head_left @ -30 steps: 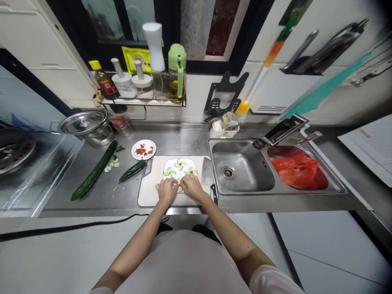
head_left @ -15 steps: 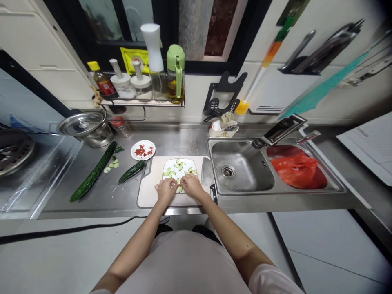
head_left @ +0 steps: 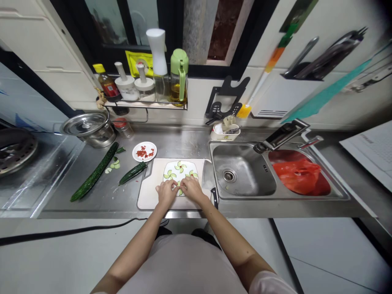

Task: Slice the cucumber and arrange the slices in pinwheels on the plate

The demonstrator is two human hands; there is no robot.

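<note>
My left hand (head_left: 166, 192) and my right hand (head_left: 192, 189) meet over the near part of a squarish white plate (head_left: 167, 166). Fingertips of both are pinched close together around the cucumber slices there; whatever is between them is too small and covered to make out. Thin cucumber slices (head_left: 180, 166) lie on the plate in pinwheel clusters, some with a red bit at the centre. Under the plate is a pale cutting board (head_left: 149, 197). A knife (head_left: 214, 197) with a dark handle lies along the board's right edge, beside my right hand.
Left of the board are a cut cucumber piece (head_left: 132, 172), a long cucumber (head_left: 94, 172), loose slices (head_left: 115, 164) and a small white dish (head_left: 134, 155) of red bits. A lidded steel pot (head_left: 99, 134) stands behind. The sink (head_left: 245, 197) is at right, holding a red bag (head_left: 297, 174).
The view has shifted slightly. Both hands stay over the plate's near part, their fingertips making small movements; a red bit seen at the fingertips before is now hidden.
</note>
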